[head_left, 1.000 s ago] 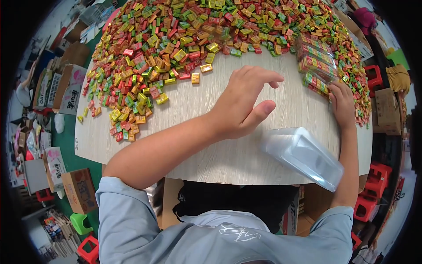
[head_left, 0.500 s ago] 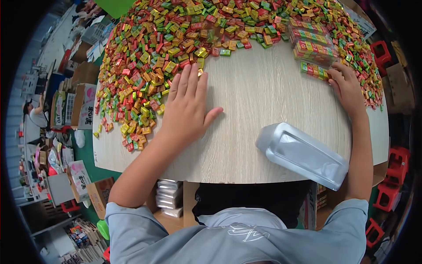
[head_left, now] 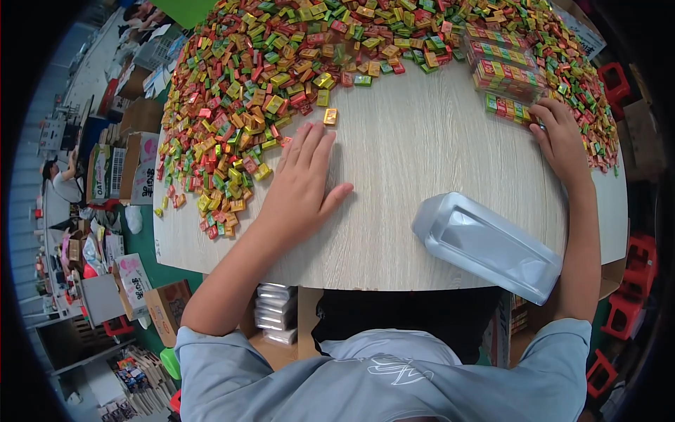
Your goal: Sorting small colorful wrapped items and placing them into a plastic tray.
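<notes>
A short row of wrapped sweets (head_left: pixel 508 109), green, yellow and red, lies toward the right side of the table. Its long axis runs mostly across, the left end a little farther from the person, the right end slanting in to the right hand (head_left: pixel 560 143). That hand's fingers are bent at the row's end; whether they pinch it, I can't tell. Just beyond the row sits a stack of packed sweets (head_left: pixel 505 67) under clear wrap. The left hand (head_left: pixel 299 186) lies palm down, fingers stretched out and released, tips at the edge of a loose heap (head_left: pixel 246 105), with one orange sweet (head_left: pixel 330 117) just beside them. Nearer the person, a clear plastic box (head_left: pixel 485 243) slants toward the right forearm. The table (head_left: pixel 401 190) is pale wood-grain, the heap spread along its far side and both flanks. Round it I see green floor (head_left: pixel 172 273), cardboard boxes (head_left: pixel 167 309) on the left, red stools (head_left: pixel 620 316) on the right, and farther off at the left a co-worker (head_left: pixel 67 188) in a light top.
</notes>
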`<state>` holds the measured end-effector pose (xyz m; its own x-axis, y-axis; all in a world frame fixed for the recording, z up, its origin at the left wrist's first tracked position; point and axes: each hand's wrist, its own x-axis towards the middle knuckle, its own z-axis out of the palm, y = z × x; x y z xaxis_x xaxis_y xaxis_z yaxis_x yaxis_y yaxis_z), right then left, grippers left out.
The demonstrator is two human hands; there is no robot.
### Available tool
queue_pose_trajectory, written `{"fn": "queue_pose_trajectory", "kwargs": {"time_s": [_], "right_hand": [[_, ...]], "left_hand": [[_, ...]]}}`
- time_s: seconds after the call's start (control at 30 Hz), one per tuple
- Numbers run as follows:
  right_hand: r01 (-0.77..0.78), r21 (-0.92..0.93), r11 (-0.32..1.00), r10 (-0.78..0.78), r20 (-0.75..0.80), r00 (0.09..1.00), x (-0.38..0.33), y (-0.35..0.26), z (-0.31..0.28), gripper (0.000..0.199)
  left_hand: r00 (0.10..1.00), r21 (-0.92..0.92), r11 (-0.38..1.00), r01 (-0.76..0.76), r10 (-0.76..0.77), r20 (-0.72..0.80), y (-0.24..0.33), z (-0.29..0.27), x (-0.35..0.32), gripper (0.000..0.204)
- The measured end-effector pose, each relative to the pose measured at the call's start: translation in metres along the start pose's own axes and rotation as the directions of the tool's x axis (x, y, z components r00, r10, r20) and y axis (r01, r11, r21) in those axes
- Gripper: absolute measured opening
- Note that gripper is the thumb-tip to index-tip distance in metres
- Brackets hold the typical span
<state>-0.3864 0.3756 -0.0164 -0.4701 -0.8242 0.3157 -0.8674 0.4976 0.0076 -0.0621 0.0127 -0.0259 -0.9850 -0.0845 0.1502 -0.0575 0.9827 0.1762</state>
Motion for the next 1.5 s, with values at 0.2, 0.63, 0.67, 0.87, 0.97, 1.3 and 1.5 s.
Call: {"fn": "queue_pose_trajectory", "kwargs": {"time_s": [0.2, 0.63, 0.67, 0.87, 0.97, 1.3, 1.5], "right_hand": [[-0.012, 0.011, 1.0, 0.012, 0.014, 1.0, 0.0, 0.003, -0.002, 0.027], [0.015, 0.022, 1.0, -0.015, -0.011, 1.0, -0.001, 0.008, 0.003, 0.026], [0.009, 0.029, 1.0, -0.009, -0.008, 1.0, -0.001, 0.008, 0.003, 0.026], [0.001, 0.038, 0.999, -0.001, -0.011, 1.0, -0.001, 0.007, 0.003, 0.026], [0.004, 0.044, 0.999, -0.004, -0.008, 1.0, -0.002, 0.01, 0.003, 0.026], [0.009, 0.085, 0.996, -0.008, -0.016, 1.0, -0.001, 0.005, 0.001, 0.025], [0.013, 0.098, 0.995, -0.011, -0.028, 1.0, -0.001, 0.005, 0.002, 0.025]], "left_hand": [[0.997, -0.006, 0.997, -0.074, 0.074, -0.017, 0.004, -0.006, 0.006, 0.08], [0.989, 0.033, 0.992, -0.123, 0.12, 0.087, -0.006, 0.004, 0.046, 0.088], [0.98, 0.02, 0.987, -0.16, 0.156, 0.122, -0.002, 0.004, 0.045, 0.088], [0.951, -0.047, 0.956, -0.291, 0.294, 0.096, 0.012, 0.004, 0.058, 0.089], [0.965, 0.04, 0.964, -0.263, 0.264, -0.004, 0.008, 0.003, 0.077, 0.088], [0.983, -0.08, 0.983, -0.165, 0.171, 0.072, -0.004, 0.01, 0.088, 0.087], [0.92, -0.175, 0.918, -0.355, 0.376, 0.109, 0.005, 0.005, 0.081, 0.083]]}}
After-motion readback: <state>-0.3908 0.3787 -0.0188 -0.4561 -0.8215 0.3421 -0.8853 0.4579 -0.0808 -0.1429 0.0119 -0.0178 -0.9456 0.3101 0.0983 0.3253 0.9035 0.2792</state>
